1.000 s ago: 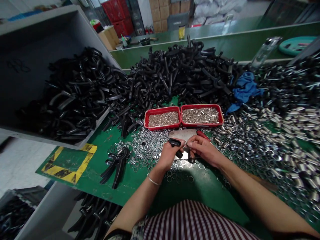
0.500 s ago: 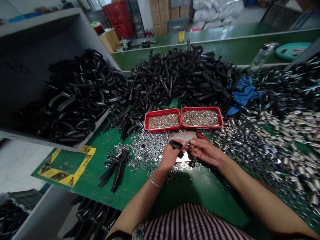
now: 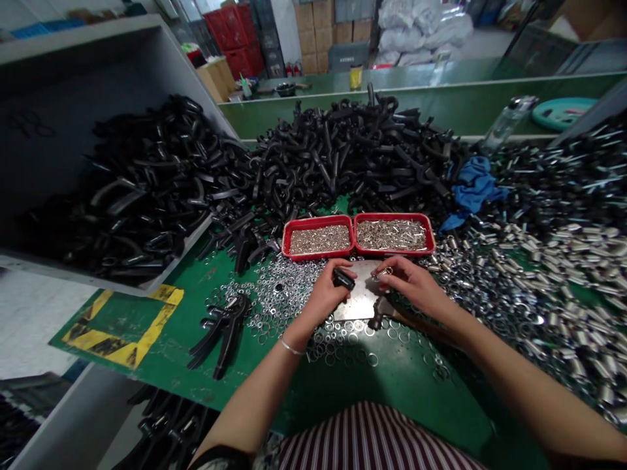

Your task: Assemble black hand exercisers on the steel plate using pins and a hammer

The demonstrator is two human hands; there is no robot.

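My left hand [image 3: 327, 288] is closed around a short black part [image 3: 343, 279] above the left side of a flat metal plate [image 3: 361, 297]. My right hand [image 3: 409, 282] pinches a small shiny metal ring [image 3: 384, 273] over the plate's right side, apart from the black part. Below that hand lies a hammer [image 3: 426, 326], its head on the plate's lower right corner and its handle running under my forearm. Small washers [image 3: 279, 307] are strewn left of the plate, and larger thin rings [image 3: 353, 346] lie in front of it.
Behind the plate stand two red trays [image 3: 318, 255] of tiny metal pieces. A heap of black curved parts [image 3: 337, 150] rises beyond, spilling from a tipped grey bin [image 3: 183, 258]. Metal sleeves [image 3: 563, 281] and a blue cloth [image 3: 474, 186] lie right. Black handle-like parts [image 3: 228, 333] rest left.
My hands have drawn apart. The right one has moved away from the black part with the small ring showing in its fingers, and more of the plate and hammer is visible.
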